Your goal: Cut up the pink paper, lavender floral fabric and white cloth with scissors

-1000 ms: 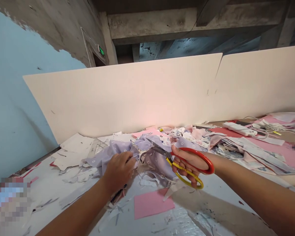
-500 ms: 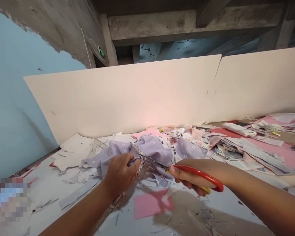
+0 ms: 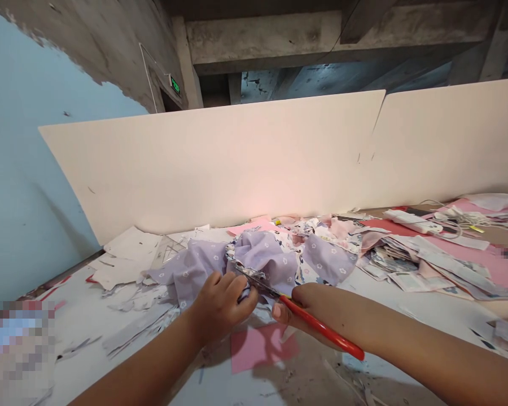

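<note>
1. Lilac floral fabric: bunched in a loose heap mid-table on a white worktable, with a ragged, frayed edge facing the hands.
2. Left hand: palm down, forearm coming in from lower left, fingers curled and pressed together, pinching the fabric's lower edge just beside the blades.
3. Right hand: forearm coming in from lower right, nearly level, fingers closed around the scissors' handle; exact finger placement hidden.
4. Red-handled scissors: tips at the frayed edge, handle angled down-right; cannot tell if blades are open or shut.
5. Pink paper sheet: lies on the table below both hands.
6. Printed fabric scraps: piled right of the lilac fabric.
7. White power strip: further back right, near a cream board.
</note>
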A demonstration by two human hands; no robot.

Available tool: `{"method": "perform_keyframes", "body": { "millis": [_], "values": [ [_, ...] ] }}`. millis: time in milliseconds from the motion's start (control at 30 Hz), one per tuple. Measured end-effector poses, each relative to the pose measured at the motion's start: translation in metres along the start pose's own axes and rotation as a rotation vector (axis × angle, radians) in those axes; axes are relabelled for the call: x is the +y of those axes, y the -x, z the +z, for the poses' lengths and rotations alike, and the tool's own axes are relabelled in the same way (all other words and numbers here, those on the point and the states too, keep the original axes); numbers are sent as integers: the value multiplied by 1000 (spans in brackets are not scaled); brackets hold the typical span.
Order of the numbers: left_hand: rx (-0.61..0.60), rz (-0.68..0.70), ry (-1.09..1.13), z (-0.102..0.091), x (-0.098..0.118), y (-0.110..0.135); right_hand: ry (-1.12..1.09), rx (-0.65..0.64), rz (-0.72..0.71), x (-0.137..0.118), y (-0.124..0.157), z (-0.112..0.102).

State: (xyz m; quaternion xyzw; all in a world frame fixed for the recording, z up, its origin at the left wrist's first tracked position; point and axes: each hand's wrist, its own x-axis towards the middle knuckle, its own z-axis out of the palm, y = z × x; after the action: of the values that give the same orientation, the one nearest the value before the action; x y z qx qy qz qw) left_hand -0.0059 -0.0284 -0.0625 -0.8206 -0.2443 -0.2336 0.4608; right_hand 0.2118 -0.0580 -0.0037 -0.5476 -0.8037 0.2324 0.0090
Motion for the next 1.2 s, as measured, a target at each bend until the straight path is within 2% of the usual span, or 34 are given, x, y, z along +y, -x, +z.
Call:
{"method": "perform_keyframes", "body": {
  "millis": [233,333,500,700,833,1000,1200],
  "values": [
    [28,56,9,1,7,-2,51,32,31,2,-16,5],
    [8,61,21,1,8,-2,-63,-15,42,7,-23,9],
    [-43,48,38,1,6,1,-268,-92,-29,12,-27,16],
    [-96,64,32,5,5,9,-386,-72,-117,23,-37,22],
    [-80,62,22,9,5,13,-465,-143,-45,33,-47,26],
    [-95,-12,81,11,6,13,-532,-171,-104,34,-44,23],
    [-55,-97,138,11,6,15,-464,-227,-124,32,-29,6]
  ]
}}
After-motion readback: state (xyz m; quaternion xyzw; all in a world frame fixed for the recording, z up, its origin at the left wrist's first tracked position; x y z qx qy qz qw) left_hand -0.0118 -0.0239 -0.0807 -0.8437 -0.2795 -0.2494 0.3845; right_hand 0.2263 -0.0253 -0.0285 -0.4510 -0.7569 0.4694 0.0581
